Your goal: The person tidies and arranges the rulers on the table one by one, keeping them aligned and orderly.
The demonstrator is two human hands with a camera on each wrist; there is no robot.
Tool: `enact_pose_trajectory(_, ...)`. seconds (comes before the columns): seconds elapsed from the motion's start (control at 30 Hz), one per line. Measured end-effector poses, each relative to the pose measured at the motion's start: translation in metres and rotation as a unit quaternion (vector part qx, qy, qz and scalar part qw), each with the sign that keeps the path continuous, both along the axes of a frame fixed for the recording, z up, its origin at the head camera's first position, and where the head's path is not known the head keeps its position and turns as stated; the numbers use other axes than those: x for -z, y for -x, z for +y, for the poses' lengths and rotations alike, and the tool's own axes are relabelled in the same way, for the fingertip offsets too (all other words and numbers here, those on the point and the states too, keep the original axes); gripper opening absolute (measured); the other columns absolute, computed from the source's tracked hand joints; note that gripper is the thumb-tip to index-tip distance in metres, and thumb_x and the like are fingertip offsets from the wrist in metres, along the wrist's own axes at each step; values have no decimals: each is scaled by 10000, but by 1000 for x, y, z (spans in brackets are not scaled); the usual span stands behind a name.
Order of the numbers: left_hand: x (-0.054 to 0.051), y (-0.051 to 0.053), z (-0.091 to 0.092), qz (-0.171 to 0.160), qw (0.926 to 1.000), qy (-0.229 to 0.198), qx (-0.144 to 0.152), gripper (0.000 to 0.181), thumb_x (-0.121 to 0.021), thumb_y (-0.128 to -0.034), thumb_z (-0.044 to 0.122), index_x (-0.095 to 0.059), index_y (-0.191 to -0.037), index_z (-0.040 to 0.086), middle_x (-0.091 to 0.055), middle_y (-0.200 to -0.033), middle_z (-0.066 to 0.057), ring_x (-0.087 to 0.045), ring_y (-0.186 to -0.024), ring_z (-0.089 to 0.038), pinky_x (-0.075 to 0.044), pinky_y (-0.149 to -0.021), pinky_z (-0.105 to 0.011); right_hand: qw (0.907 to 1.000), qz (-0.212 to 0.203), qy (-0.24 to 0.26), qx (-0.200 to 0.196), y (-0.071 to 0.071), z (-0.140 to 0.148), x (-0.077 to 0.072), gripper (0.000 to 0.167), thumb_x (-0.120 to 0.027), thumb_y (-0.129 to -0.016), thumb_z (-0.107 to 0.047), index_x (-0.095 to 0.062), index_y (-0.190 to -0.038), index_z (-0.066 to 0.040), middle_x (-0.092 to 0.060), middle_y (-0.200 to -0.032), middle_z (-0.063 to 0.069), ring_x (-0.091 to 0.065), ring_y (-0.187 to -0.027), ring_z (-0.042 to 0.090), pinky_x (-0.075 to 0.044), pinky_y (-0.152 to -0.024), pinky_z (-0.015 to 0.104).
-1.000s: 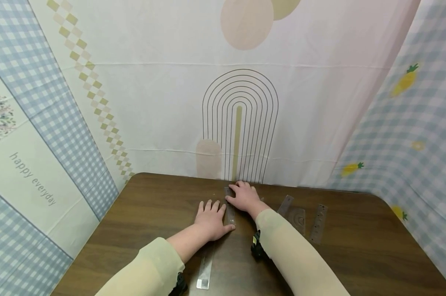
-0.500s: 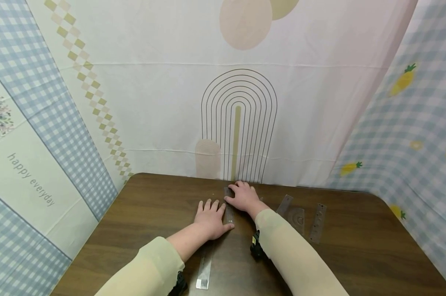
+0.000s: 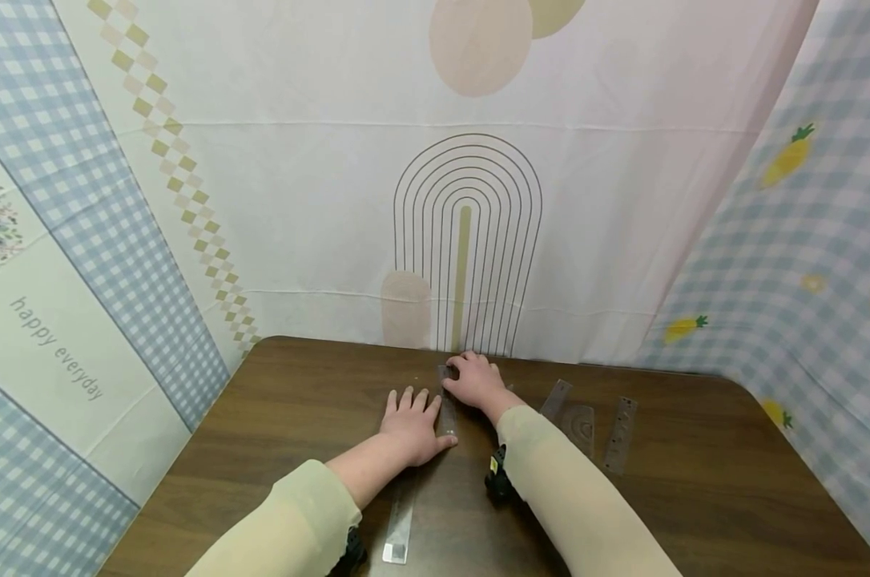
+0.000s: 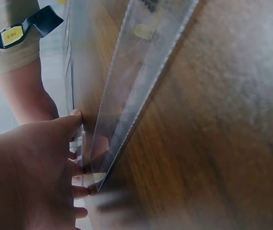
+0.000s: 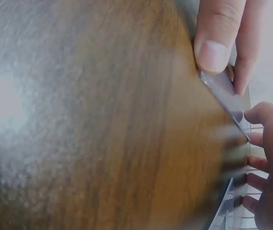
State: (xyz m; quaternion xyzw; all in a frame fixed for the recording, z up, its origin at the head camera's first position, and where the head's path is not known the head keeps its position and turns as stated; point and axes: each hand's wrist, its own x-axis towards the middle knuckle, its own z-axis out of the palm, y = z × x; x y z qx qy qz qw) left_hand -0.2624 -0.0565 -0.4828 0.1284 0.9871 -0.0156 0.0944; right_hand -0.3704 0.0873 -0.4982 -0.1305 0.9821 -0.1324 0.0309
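A short clear ruler [image 3: 447, 417] lies upright in the head view between the hands. My left hand [image 3: 409, 433] rests flat with spread fingers, its index finger and thumb at the ruler's left edge and near end. My right hand [image 3: 476, 381] holds the far end between thumb and index finger; in the right wrist view the thumb [image 5: 215, 55] is against the ruler [image 5: 225, 96]. A long clear ruler [image 3: 400, 525] reaches out from under the left forearm; in the left wrist view this ruler [image 4: 127, 91] runs beside the left hand [image 4: 31, 167].
Right of the right forearm lie a clear strip [image 3: 556, 399], a clear plate with curved cutouts [image 3: 581, 425], partly covered by the sleeve, and another strip with holes [image 3: 621, 437]. A patterned cloth [image 3: 320, 240] hangs behind the brown table [image 3: 283, 401].
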Motion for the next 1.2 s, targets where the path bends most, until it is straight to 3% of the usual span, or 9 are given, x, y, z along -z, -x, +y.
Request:
enact_pose_trajectory(0.3,-4,-3,-3,75,9999,-81,-22,845,-443,-916,724,-297,-1579,221,-290,-1610,-58,-176,-1495,-335,-95,-1177,-575,9975,-252,632,166,-2,-9,-18,365,-617,-964,-340,-622,-1280,-160,-549,-1357,128,-479,-1271,357,-376,-1024,575)
enact_pose_trajectory(0.8,0,0,0,-12,10000,-62,-19,888,-450,-902,740,-227,-1598,235,-251,-1626,-56,-145,-1503,-334,-76,-1180,-573,9870,-425,1524,285,0,4,-9,356,-633,-964,-291,-602,-1285,-141,-560,-1329,118,-495,-1257,326,-354,-1045,575)
enact_pose_trajectory(1.2,2,1,0,5,9999,-148,-8,902,-456,-899,743,-207,-1602,236,-242,-1629,-62,-140,-1503,-335,-71,-1180,-573,9755,-407,2151,227,-1,8,-8,342,-667,-942,-227,-598,-1255,-106,-599,-1235,115,-561,-1152,279,-446,-985,473)
